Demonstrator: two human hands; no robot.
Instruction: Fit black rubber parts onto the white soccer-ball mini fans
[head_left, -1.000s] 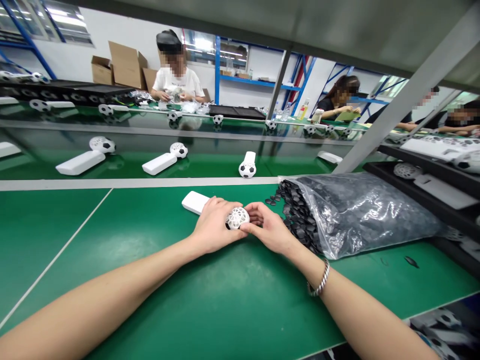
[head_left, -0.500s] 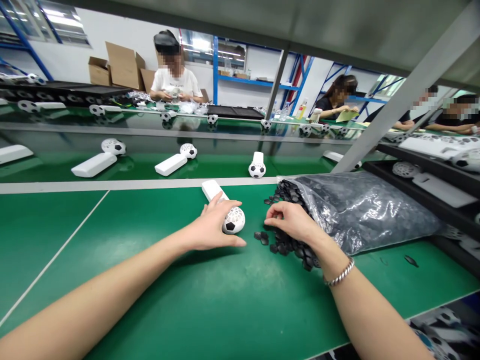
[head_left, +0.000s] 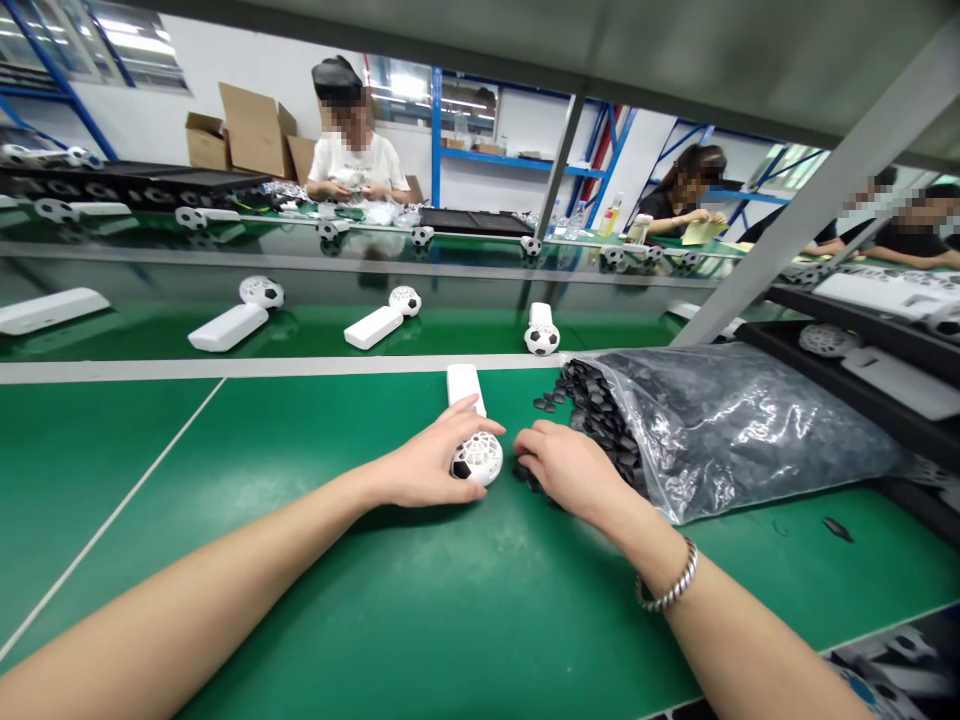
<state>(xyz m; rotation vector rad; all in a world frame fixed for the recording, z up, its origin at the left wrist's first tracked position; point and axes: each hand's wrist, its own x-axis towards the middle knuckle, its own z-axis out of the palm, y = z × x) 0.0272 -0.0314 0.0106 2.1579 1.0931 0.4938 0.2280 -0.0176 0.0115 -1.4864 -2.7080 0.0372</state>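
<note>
Nearest was the green bench mat [head_left: 112, 480], both bare forearms reaching over it from the near edge. L hand [head_left: 431, 465] was curled down over a white lattice ball shell [head_left: 477, 459] w/ black soccer-style patches, fingers wrapped on its top and far side, so it had hold of the ball, which sat on the mat just left of centre. A white oblong housing [head_left: 463, 388] lay just past the ball, pointing away. R hand [head_left: 570, 465], a twisted silver bangle [head_left: 667, 580] on its wrist, had dropped from just above the spill of small black pieces [head_left: 529, 476] to rest palm-down on them, fingers bent. Can't tell if it had pinched any; the hand hid them. That put it right at the pieces, w/ the two hands nearly touching.

To the right, the clear plastic bag [head_left: 750, 430] lay open-mouthed, pieces spilling toward the R hand, and a stray piece [head_left: 838, 529] sat apart on the mat. Further right, a black shelf tray [head_left: 862, 385] held white parts.

Past the white divider strip, ball-and-housing pairs [head_left: 541, 339] stood in a row on the next bench. Far off, a person in a white T-shirt [head_left: 356, 165] worked at the far bench, w/ cardboard boxes [head_left: 251, 130] behind; other workers sat far right.
</note>
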